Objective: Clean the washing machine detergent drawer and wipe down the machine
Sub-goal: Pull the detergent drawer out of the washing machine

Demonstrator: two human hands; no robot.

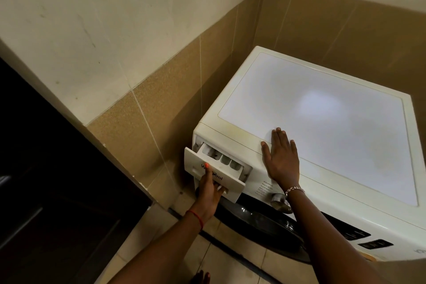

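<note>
Your left hand (208,188) gripped the detergent drawer (215,174) front, thumb on top, drawer partly out; your right hand (281,157) lay flat, fingers spread, on the washing machine (322,104) top.

dim warm light, glare on washer top (322,108), bowed edges

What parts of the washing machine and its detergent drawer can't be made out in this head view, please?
- Detergent drawer: only partly pulled out, so its rear compartments sit hidden inside the machine.
- Drawer handle recess: covered by the left hand.
- Panel lettering: too small to read.
- Door: dark, partly behind the right forearm.
- Washing machine right end: cut off by the frame edge.
- Right hand: hides the lid beneath it.
</note>
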